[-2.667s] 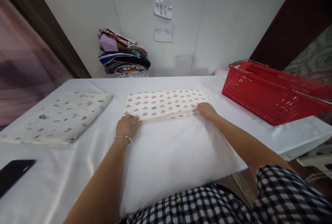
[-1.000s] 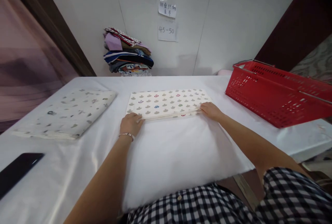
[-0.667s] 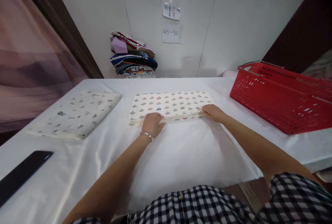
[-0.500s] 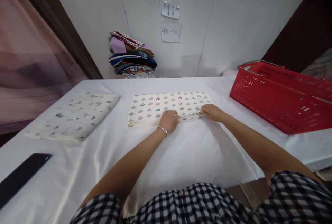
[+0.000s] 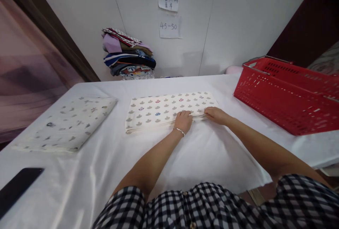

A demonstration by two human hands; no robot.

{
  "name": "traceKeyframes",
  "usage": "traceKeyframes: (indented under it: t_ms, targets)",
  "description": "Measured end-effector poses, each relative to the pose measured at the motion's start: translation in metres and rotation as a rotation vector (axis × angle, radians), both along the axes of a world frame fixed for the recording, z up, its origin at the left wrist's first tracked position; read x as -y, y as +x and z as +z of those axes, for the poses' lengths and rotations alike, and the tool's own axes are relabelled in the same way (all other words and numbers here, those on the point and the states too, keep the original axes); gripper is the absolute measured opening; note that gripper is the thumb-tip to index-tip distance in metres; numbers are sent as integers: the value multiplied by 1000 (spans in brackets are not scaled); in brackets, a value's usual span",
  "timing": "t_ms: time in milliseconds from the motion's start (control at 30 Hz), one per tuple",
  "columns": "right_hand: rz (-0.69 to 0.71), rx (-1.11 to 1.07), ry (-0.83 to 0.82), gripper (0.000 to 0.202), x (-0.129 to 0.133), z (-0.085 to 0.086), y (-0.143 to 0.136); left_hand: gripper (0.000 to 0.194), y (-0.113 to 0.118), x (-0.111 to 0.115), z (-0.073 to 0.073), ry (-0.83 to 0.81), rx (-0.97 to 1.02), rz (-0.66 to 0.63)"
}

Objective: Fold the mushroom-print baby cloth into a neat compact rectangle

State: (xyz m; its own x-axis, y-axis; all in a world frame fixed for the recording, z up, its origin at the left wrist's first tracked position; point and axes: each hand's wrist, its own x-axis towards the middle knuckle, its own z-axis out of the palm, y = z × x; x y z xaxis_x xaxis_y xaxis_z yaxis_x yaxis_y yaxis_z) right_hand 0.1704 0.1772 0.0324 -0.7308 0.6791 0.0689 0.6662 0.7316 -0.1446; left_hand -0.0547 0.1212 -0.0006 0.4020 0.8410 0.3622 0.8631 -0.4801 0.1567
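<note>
A white folded cloth [image 5: 164,110], printed with rows of grey shapes and a few red and blue ones, lies flat in the middle of the table. Its layered front edge faces me. My left hand [image 5: 183,120], wearing a bracelet, grips that edge right of centre, fingers on top. Close by, my right hand [image 5: 215,114] pinches the edge near the right front corner. Both thumbs are partly hidden. Off to the left lies a second folded cloth [image 5: 71,123] with scattered grey prints, touched by neither hand.
On the right of the white-covered table [image 5: 111,172] stands a red basket [image 5: 286,98] with metal handles. A pile of folded fabrics [image 5: 128,54] rises behind the back edge. At the left front lies a dark flat object [image 5: 19,188]. Paper signs [image 5: 170,27] hang on the wall.
My left hand has slid to the right along the front edge, closer to my right hand. The right hand stays at its corner. The view has shifted slightly.
</note>
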Motion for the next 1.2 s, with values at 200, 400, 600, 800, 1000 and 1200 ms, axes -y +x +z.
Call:
traceKeyframes:
  t_ms: [200, 400, 600, 800, 1000, 1200]
  targets:
    - [42, -27, 20, 15, 2, 0, 2, 17, 0, -3, -3, 49, -31, 26]
    - [44, 3, 129, 25, 7, -8, 5, 19, -1, -6, -12, 79, -87, -36]
    - [49, 20, 217, 31, 15, -22, 10, 19, -1, -5, -17, 83, -145, -85]
    - [70, 15, 229, 29, 17, -24, 13, 18, 1, -4, -12, 66, -184, -90]
    - [56, 24, 253, 31, 12, -25, 11, 13, 2, -1, -7, 28, -200, -68]
    - [80, 10, 280, 33, 7, -27, 12, 12, 4, -2, -4, 27, -229, -26]
